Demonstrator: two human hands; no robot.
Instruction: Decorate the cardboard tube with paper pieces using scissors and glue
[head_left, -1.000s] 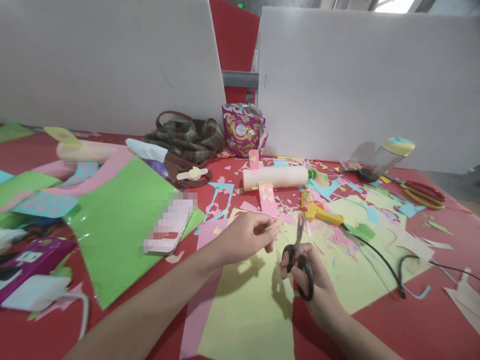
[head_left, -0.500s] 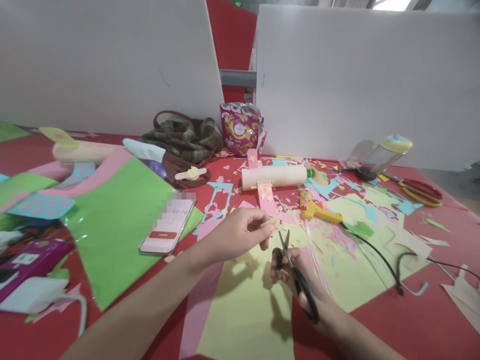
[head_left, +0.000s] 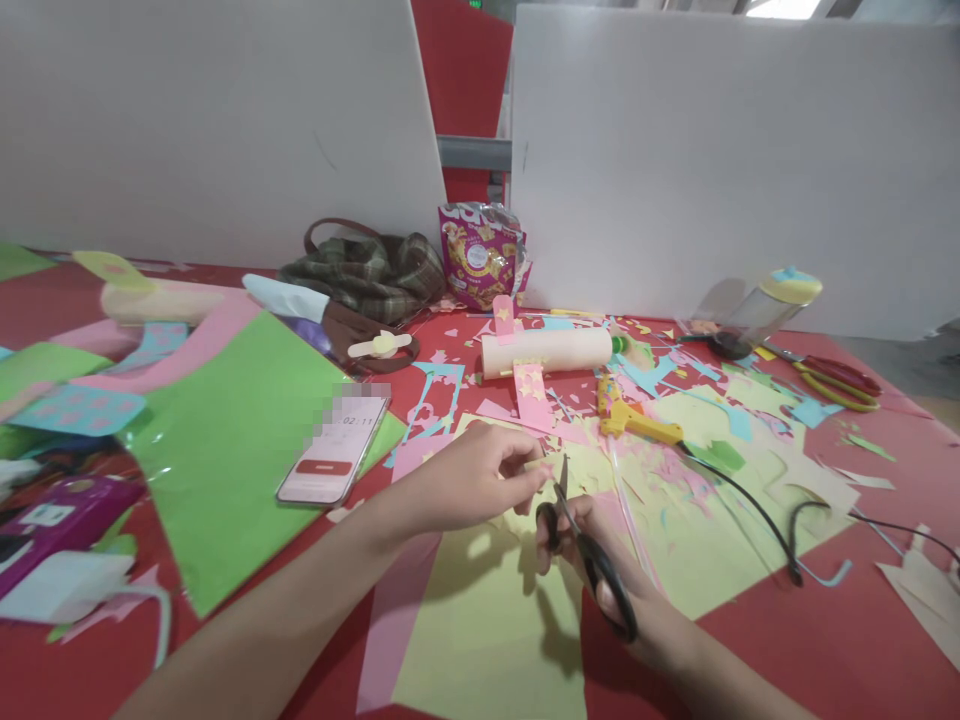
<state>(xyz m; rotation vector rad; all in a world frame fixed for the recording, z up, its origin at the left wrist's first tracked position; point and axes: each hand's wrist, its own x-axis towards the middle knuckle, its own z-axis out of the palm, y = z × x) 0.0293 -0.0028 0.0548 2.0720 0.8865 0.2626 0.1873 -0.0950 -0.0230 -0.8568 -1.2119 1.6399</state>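
The left hand [head_left: 484, 478] is pinching a small paper piece [head_left: 548, 470]. The right hand [head_left: 606, 525] grips scissors [head_left: 587, 553] just beside those fingertips, above a yellow sheet [head_left: 487, 640]. If the piece slips, the blades may nip a finger.

Two hands [head_left: 480, 485], one phone [head_left: 334, 455], one glue gun [head_left: 651, 427], one snack bag [head_left: 478, 258], one black-handled scissors [head_left: 596, 562]

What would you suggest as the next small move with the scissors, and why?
Probably a careful snip: the right hand holds the black-handled scissors with blades slightly parted, close to the small pink piece pinched in the left hand.
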